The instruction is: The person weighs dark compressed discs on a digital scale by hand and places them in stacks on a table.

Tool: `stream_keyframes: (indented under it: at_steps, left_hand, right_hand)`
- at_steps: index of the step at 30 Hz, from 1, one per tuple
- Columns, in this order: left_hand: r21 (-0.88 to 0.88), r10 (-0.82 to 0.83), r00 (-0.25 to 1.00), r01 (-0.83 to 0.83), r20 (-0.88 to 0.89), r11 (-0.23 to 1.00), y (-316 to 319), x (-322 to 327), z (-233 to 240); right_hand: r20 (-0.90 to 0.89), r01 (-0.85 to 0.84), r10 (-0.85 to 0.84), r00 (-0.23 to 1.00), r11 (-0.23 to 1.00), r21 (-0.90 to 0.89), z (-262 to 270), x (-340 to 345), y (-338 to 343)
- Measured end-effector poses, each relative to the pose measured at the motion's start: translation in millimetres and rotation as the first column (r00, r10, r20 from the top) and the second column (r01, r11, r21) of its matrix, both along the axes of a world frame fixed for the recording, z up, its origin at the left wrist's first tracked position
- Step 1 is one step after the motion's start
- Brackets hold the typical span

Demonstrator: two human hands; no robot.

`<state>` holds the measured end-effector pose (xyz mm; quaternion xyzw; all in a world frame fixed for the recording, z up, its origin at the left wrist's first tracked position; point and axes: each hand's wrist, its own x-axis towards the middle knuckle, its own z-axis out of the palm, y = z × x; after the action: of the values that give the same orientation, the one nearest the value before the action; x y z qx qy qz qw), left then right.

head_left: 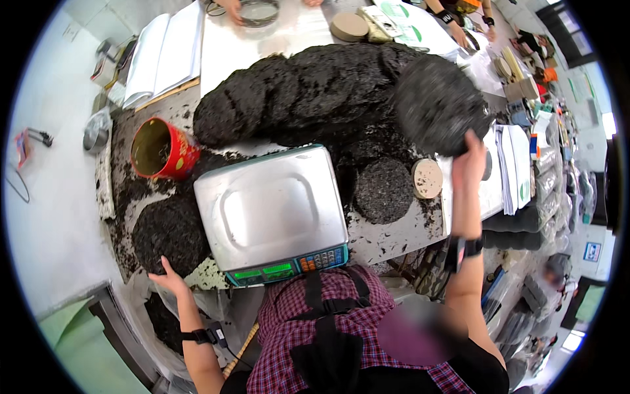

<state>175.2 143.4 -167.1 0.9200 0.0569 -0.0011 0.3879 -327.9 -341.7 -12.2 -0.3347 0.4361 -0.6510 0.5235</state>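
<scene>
My right hand (467, 160) grips the lower edge of a round, dark, fibrous cake (438, 106), which is blurred and raised over the right end of a long dark mound (305, 93). At the left, my left hand (171, 279) touches the near edge of another dark round cake (171, 236); whether its fingers grip it I cannot tell. Between my hands stands a digital scale with a bare steel pan (270, 202) and a lit display. Right of the scale lies a flat dark disc (385, 191), beside a small beige disc (427, 179).
A red tin (172, 150) stands behind the left cake. An open paper book (165, 54) lies at the back left, stacked papers (509, 167) at the right. Across the table are other people's hands (234, 10), near a metal ring (258, 12). An open plastic bag (167, 325) hangs below the left edge.
</scene>
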Motion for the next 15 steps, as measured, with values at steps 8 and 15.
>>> stream_keyframes:
  at_steps: [8,15]
  left_hand:
    - [-0.019,-0.04,0.975,0.045,0.218,0.999,0.6,-5.1,35.9]
    - [-0.031,-0.84,0.54,0.842,0.056,0.539,-104.4,-157.0,126.7]
  right_hand:
    - [0.088,0.148,-0.184,0.979,0.937,0.315,-31.8,-50.7,-178.6]
    - [-0.535,-0.305,0.506,0.677,0.854,0.422,-111.8,21.3,30.9]
